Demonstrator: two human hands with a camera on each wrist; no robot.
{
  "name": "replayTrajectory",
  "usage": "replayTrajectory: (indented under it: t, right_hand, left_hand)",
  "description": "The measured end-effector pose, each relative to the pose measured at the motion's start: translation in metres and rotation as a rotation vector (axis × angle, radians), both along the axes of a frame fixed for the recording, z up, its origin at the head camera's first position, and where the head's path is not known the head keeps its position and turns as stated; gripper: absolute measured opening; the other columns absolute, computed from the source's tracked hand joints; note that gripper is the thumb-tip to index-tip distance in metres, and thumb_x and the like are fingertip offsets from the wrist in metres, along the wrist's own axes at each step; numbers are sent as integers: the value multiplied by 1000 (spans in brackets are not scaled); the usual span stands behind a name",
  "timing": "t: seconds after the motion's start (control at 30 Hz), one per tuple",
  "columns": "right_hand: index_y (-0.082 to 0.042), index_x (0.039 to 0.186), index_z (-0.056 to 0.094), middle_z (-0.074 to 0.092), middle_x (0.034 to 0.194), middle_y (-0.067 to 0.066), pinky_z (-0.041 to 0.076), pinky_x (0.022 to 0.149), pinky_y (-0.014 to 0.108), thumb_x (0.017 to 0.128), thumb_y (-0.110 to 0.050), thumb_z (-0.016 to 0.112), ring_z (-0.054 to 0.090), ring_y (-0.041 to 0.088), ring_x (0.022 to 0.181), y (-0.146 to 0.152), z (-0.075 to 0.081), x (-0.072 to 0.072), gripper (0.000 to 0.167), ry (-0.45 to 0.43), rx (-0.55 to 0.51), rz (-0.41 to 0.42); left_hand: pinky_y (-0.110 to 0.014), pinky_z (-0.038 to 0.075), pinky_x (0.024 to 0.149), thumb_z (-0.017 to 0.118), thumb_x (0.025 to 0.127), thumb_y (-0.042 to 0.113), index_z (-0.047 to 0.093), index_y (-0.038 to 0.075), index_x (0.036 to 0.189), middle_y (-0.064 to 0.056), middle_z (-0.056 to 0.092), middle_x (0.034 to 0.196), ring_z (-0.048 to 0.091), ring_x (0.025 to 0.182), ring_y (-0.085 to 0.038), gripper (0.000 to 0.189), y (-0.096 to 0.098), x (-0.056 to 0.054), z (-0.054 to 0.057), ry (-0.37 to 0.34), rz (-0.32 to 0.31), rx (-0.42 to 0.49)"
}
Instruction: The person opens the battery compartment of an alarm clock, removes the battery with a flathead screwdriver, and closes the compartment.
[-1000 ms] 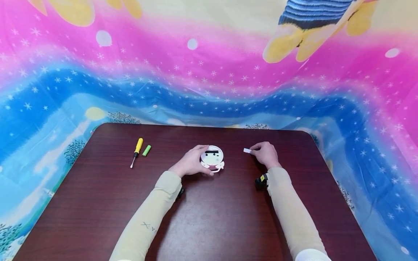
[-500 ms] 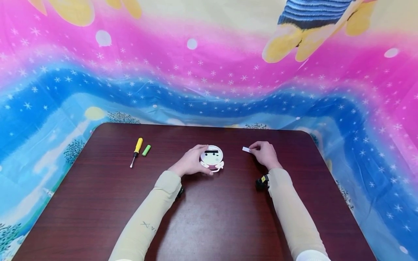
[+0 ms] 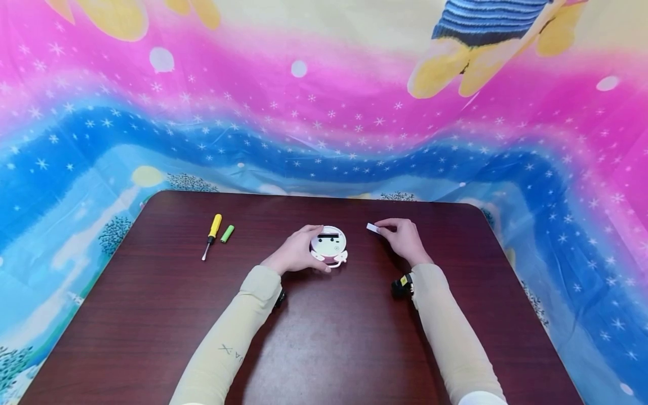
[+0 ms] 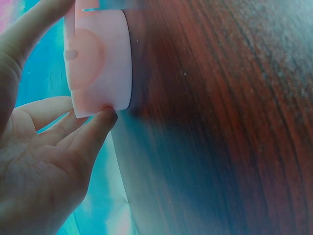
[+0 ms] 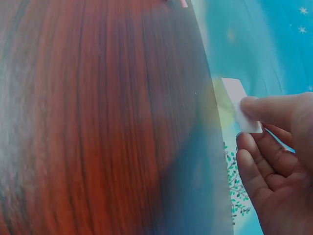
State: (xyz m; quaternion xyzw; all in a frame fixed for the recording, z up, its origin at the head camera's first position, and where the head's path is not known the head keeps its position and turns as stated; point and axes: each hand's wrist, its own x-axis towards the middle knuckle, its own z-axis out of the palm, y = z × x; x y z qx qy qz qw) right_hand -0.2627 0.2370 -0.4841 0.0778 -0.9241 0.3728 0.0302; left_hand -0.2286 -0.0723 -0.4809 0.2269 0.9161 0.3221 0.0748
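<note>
My left hand grips the side of a small round alarm clock, white on its back and pinkish at the rim. It lies back up on the table, bells and handle toward me, a dark slot showing in the back. In the left wrist view, fingertips hold the pale pink casing at its edge. To the clock's right, my right hand pinches a small flat white cover between thumb and fingers, apart from the clock. The right wrist view shows that white cover under the thumb.
A yellow-handled screwdriver and a green battery lie at the table's left. The dark wooden table ends at a back edge beside a colourful printed cloth.
My right hand has shifted slightly left with the white cover, turning it and bringing it nearer the clock. My left hand and the clock stay in place.
</note>
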Motion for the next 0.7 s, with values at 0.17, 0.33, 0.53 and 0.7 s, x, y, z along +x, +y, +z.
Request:
replayTrajectory:
  t: [0.17,0.33,0.53,0.7]
  right_hand:
    - [-13,112,80,71,82,11,36,55,32,99,-16,69,38,22,54,-7,1,0,17,38,-2,10]
    - [-11,111,81,74,107,10,46,73,38,98,-13,71,58,26,79,-19,5,2,16,99,-23,46]
    - [-12,107,82,71,106,6,49,92,43,96,-12,74,64,25,104,-38,9,3,14,142,-44,75]
    - [-13,105,82,72,104,3,49,90,41,95,-13,75,64,23,102,-53,10,5,13,162,-52,96]
  left_hand:
    - [-39,33,115,97,66,41,39,-1,155,-12,42,156,40,141,-30,114,0,0,0,-5,1,8]
    - [-38,33,115,97,66,41,39,-1,155,-11,43,156,40,141,-29,114,0,0,0,-4,6,9]
    - [-38,33,115,98,65,41,40,-1,155,-11,43,155,40,141,-28,114,0,0,0,3,7,5]
    - [-38,33,114,97,65,43,40,-1,154,-11,43,155,41,141,-28,114,0,-1,-1,1,9,4]
